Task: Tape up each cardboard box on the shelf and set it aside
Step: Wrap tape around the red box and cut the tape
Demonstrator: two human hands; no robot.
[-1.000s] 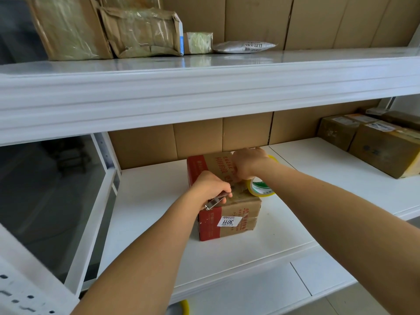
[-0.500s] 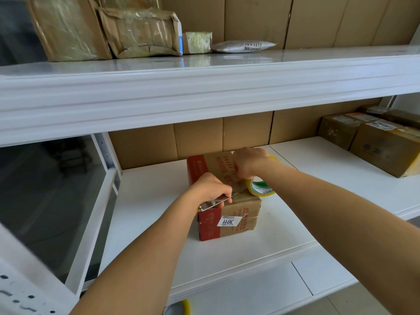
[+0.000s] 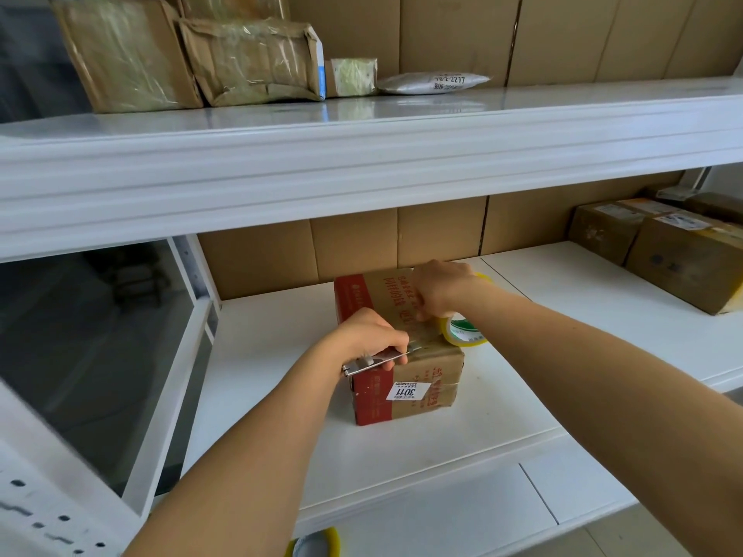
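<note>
White metal shelving fills the view, backed by brown cardboard sheets. The lower shelf [image 3: 281, 355] carries one red-and-brown box [image 3: 426, 379] near its front, with a white sticker reading 3011 on the side facing the camera. At the far right of this shelf sit taped boxes [image 3: 659, 243], at least three; those behind are cut off. The upper shelf [image 3: 402, 114] holds four items: two taped parcels [image 3: 249, 58], a small packet [image 3: 354, 76] and a grey mailer [image 3: 434, 83].

The left hand [image 3: 368, 335] grips a metal knife [image 3: 374, 361] at the box's top front edge. The right hand [image 3: 438, 287] holds one tape roll [image 3: 462, 331] on the box top, fingers curled around it. A second yellow roll [image 3: 317, 542] shows at the bottom edge.
</note>
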